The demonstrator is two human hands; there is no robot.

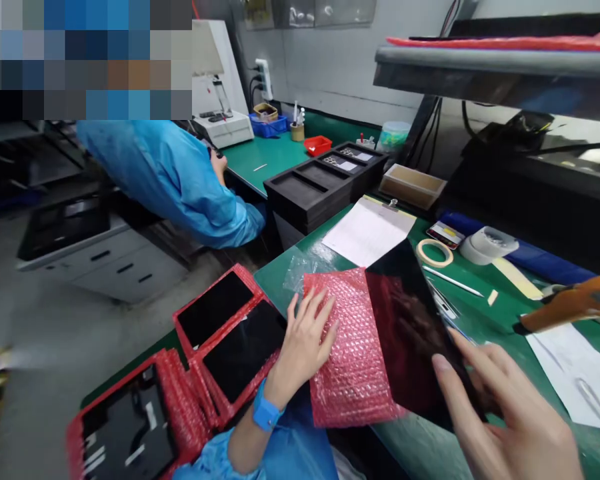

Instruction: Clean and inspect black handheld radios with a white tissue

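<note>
My right hand (505, 400) grips a thin, glossy black screen panel (410, 333) by its right edge, thumb on the front face. The panel is tilted and overlaps the right part of a pink bubble-wrap sheet (347, 360). My left hand (307, 327) rests on the left side of that sheet, fingers spread. A blue band (267, 408) circles my left wrist. To the left, more black panels (245, 347) lie on pink bubble wrap, and another panel (130, 427) with white labels sits in pink wrap at the lower left.
A clipboard with paper (365, 230), a tape roll (434, 253), a white pen (453, 281) and an orange-handled tool (573, 303) lie on the green bench. Black foam trays (305, 200) stand behind. A co-worker in a blue sleeve (180, 180) sits at the left. A shelf (495, 73) overhangs the right.
</note>
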